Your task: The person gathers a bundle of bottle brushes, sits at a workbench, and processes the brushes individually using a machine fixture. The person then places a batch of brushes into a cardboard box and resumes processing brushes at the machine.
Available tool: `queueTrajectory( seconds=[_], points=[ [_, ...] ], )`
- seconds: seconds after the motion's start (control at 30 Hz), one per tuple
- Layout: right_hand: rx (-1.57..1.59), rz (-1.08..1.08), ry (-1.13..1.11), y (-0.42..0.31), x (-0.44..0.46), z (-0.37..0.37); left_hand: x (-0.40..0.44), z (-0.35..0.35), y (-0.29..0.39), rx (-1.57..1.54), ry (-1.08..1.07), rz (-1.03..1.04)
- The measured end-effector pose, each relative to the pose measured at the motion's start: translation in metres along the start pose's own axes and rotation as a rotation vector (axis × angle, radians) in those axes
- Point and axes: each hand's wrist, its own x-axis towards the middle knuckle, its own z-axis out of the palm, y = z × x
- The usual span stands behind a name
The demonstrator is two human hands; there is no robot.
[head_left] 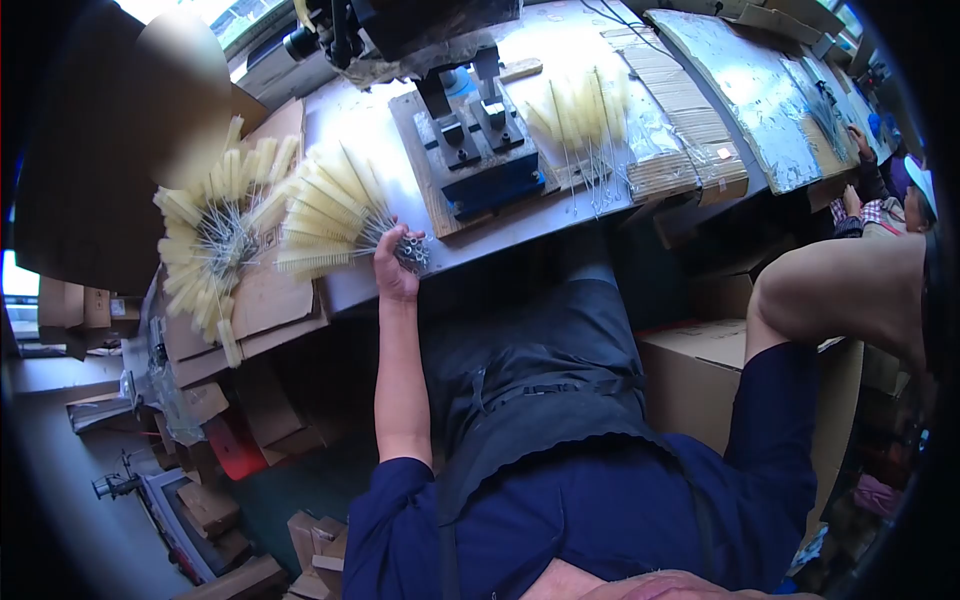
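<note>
My left hand (397, 262) is closed round the twisted wire stems of a bundle of pale yellow brushes (325, 205), over the near edge of the workbench (460, 248). The bristle ends fan out to the left, and the looped wire ends (412, 252) stick out on the right side of the hand. My right arm is bent up at the right, its hand outside the frame. A second fan of brushes (205, 235) lies on cardboard left of the held bundle. More brushes (580, 115) lie on the bench right of the machine.
A machine with a dark metal fixture (480, 150) stands at the bench's middle. Flat cardboard (680, 120) lies to its right. A large carton (700, 350) is beside my lap. Another person (885, 205) works at the far right. A dark panel (90, 150) rises at the left.
</note>
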Motion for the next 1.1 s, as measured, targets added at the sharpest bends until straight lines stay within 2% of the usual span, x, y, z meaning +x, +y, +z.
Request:
queueTrajectory(
  seconds=[0.07, 0.23, 0.43, 0.73, 0.83, 0.87, 0.9, 0.97, 1.1],
  points=[
    [0.026, -0.064, -0.127, -0.019, 0.011, 0.001, -0.001, -0.002, -0.001, 0.018, 0.021, 0.001],
    [0.034, 0.014, -0.247, -0.042, -0.004, 0.001, 0.005, -0.008, -0.004, 0.046, 0.024, 0.015],
    [-0.013, 0.191, -0.223, -0.049, -0.037, 0.006, 0.004, -0.005, -0.004, 0.011, 0.035, 0.025],
    [-0.056, 0.333, -0.208, -0.052, -0.057, 0.008, 0.001, -0.003, -0.002, 0.011, 0.024, 0.008],
    [-0.08, 0.414, -0.184, -0.058, -0.068, 0.01, 0.011, -0.018, -0.006, -0.087, -0.069, -0.03],
    [-0.079, 0.444, -0.167, -0.058, -0.073, 0.01, 0.009, -0.012, -0.006, -0.022, 0.035, -0.003],
    [-0.088, 0.454, -0.149, -0.056, -0.073, 0.009, 0.004, -0.006, -0.004, 0.026, 0.052, 0.03],
    [-0.099, 0.456, -0.143, -0.058, -0.069, 0.009, 0.009, -0.014, -0.006, 0.002, -0.049, 0.032],
    [-0.104, 0.409, -0.172, -0.062, -0.052, 0.013, 0.01, -0.016, -0.007, -0.007, -0.056, 0.027]
  ],
)
